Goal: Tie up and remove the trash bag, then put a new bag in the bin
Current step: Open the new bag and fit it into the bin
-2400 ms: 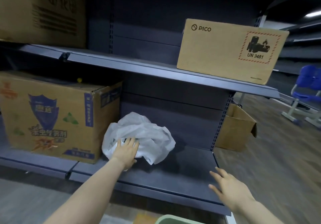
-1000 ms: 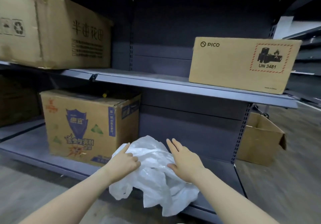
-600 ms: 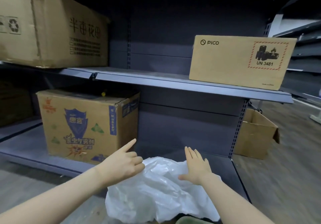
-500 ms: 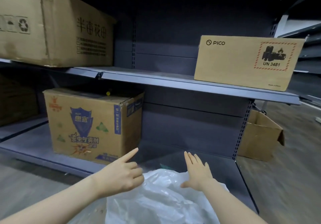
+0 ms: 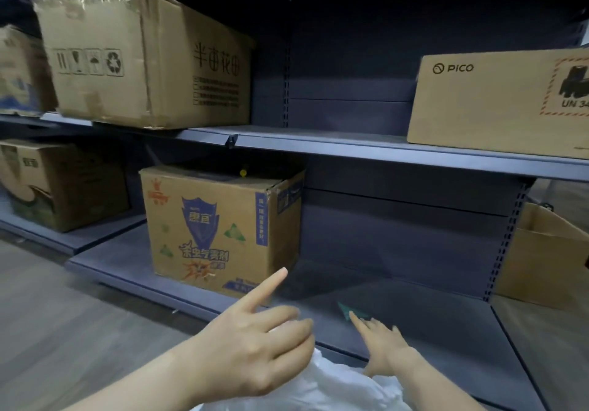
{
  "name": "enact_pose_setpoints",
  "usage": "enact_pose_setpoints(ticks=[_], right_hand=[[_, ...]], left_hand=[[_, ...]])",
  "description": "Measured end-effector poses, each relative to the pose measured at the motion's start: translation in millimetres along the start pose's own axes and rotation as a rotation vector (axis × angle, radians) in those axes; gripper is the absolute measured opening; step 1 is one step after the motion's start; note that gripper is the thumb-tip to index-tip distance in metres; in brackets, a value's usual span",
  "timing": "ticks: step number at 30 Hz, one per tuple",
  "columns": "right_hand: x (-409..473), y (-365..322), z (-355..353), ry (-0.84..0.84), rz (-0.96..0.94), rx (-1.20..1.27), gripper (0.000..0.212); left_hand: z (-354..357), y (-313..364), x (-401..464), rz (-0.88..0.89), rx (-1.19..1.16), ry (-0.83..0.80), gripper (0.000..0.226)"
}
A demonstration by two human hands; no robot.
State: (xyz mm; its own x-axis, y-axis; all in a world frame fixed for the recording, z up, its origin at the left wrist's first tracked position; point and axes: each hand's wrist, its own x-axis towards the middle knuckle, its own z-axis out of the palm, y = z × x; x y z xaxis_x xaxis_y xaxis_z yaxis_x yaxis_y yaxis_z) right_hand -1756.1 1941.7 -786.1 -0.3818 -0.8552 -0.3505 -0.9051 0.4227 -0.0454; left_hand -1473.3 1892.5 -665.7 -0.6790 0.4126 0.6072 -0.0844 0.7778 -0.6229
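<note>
Left hand (image 5: 255, 343) and right hand (image 5: 382, 347) on white trash bag (image 5: 334, 388) before grey shelf (image 5: 430, 324)

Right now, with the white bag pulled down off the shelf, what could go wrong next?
1. The left hand grips the white bag with curled fingers only, index pointing away; the thin plastic might slip.
2. The right hand lies flat behind the bag, fingers straight, so one hand alone controls it.
3. The bin is out of view, and the bag looks crumpled; finding its opening could be fumbled.
</note>
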Motion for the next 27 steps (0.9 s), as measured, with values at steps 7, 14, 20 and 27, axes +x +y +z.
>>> enact_pose_setpoints(ticks=[7,14,20,27], right_hand=[[2,-31,-16,0.152,-0.105,0.021,0.096],[-20,-31,-44,0.215,-0.108,-0.028,0.078],[-60,-3,-75,0.305,-0.049,0.104,0.083],[-112,30,-99,0.401,0.011,0.065,0.089]], left_hand=[[-17,-35,9,0.071,0.015,0.054,0.020],[-5,-75,19,-0.385,-0.102,-0.449,0.020],[28,-89,37,-0.851,-0.439,-0.732,0.027],[28,-73,92,-0.744,-0.566,-0.527,0.047]])
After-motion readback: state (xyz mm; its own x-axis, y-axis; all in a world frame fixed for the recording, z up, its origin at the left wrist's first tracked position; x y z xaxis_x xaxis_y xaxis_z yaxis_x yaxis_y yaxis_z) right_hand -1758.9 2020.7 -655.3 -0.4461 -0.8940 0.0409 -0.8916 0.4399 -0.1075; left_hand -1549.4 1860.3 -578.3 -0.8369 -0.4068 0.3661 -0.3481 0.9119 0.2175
